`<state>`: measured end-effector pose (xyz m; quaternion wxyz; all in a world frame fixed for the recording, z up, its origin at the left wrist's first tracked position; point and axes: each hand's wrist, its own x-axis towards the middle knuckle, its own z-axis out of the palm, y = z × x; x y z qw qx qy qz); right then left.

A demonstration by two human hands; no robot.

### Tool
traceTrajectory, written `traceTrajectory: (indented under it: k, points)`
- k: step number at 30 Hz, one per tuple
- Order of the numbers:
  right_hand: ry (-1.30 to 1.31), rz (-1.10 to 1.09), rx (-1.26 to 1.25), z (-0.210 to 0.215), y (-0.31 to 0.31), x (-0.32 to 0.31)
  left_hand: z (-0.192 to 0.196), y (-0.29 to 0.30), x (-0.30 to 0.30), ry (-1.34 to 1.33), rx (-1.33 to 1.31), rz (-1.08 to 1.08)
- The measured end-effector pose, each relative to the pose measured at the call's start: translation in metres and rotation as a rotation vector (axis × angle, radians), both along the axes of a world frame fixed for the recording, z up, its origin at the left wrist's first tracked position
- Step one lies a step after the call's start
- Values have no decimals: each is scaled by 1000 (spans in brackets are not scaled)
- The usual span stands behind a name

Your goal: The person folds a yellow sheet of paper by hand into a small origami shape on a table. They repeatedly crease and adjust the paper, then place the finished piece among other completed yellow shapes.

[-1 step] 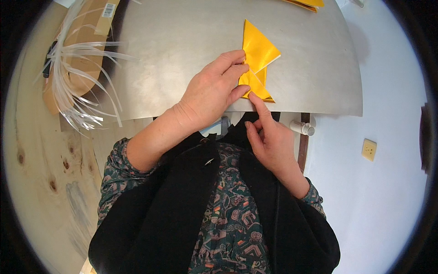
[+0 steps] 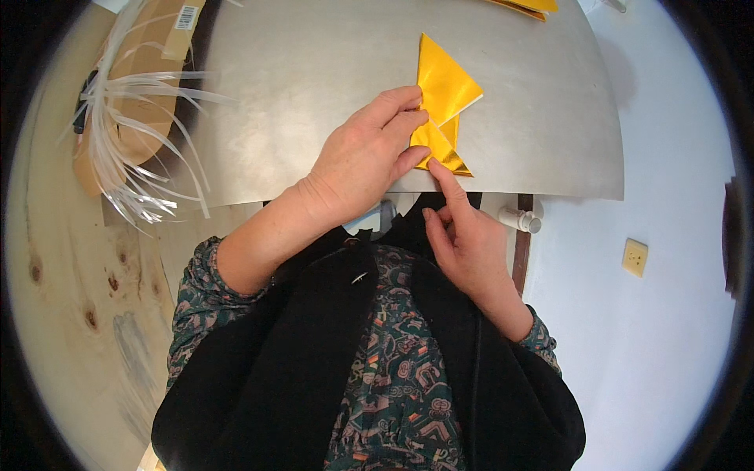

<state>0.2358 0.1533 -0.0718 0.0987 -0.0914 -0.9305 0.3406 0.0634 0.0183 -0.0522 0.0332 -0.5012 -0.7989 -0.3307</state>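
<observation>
While the left hand point(image 2: 369, 145) lies along the left edge of a folded piece of shiny gold paper point(image 2: 449, 85), its fingertips and thumb rest on the foil, the thumb set a little apart near the lower end; whether any layer is pinched between them cannot be told. The right hand point(image 2: 471, 239) meets the same piece from below, its index finger stretched out to touch the bottom edge close to the left thumb, its own thumb standing clear of that finger and the other fingers curled under. The gold paper lies near the front edge of a grey metal table point(image 2: 275, 86), one point aimed at the far side, with pale edges showing along its folds. Farther back, more folded gold paper point(image 2: 525, 8) is cut off by the top of the view. At the left, clear plastic strips point(image 2: 129, 137) fan out over brown cardboard point(image 2: 157, 59), above a pale wooden surface point(image 2: 86, 259) with dark knots. Just beyond the table's front edge, right of the right hand, is a small white bottle point(image 2: 518, 219). Farther right, a cream outlet point(image 2: 635, 257) is set in the white wall point(image 2: 620, 361).
</observation>
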Motion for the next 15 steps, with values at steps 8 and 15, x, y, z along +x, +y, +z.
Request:
traceTrajectory:
  k: [8,15]
  points:
    - [-26,-35,20,-1,12,9,1,-1,1,5,-23,6]
    - [-28,-72,20,-2,20,20,0,-2,0,-3,-41,6]
